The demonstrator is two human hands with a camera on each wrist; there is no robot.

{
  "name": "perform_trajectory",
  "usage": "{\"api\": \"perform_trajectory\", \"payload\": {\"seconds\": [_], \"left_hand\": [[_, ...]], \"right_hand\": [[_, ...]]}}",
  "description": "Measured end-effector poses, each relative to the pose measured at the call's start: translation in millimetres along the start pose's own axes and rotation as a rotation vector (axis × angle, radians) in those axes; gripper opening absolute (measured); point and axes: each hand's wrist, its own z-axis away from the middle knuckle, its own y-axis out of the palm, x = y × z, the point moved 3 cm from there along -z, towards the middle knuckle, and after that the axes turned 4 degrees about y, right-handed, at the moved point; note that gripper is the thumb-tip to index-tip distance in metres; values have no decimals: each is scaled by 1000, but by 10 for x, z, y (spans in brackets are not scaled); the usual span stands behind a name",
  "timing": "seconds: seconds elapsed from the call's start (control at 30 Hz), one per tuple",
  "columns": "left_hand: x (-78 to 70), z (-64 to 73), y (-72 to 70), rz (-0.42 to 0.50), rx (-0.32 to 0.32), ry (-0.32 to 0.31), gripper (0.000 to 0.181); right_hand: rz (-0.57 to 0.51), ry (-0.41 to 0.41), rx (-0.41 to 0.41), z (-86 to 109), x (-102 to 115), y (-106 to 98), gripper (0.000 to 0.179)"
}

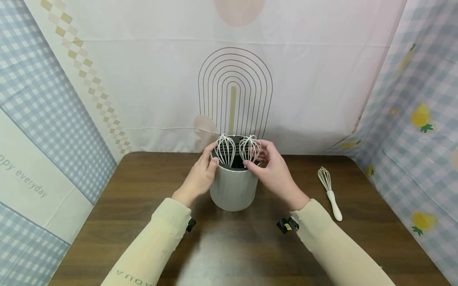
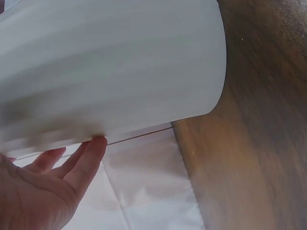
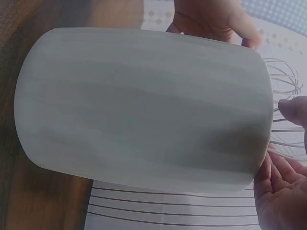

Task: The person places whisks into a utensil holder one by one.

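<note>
A light grey ribbed utensil holder with a dark inner rim stands upright on the table. Two white wire whisks stick up out of it, the left whisk and the right whisk; their handles are hidden inside. My left hand holds the holder's left side near the rim, its fingertips against the outer wall. At the right side, my right hand has the right whisk's wires between thumb and fingers, close to the rim. A third whisk lies on the table to the right.
The dark wooden table ends at a white patterned cloth right behind the holder. Checked cloths hang on the left and right. A small black device is worn at the right wrist.
</note>
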Motion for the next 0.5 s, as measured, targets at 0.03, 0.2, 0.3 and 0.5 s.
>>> {"api": "perform_trajectory", "payload": {"seconds": [0.03, 0.2, 0.3, 0.5], "left_hand": [[-3, 2, 0, 2, -2, -1, 48], [-10, 10, 9, 1, -5, 0, 49], [-12, 17, 16, -6, -8, -3, 49], [-27, 26, 22, -13, -8, -5, 50]], "right_hand": [[9, 4, 1, 0, -2, -2, 60], [25, 7, 7, 1, -3, -8, 64], [24, 0, 14, 6, 3, -10, 64], [2, -8, 28, 18, 25, -18, 68]]}}
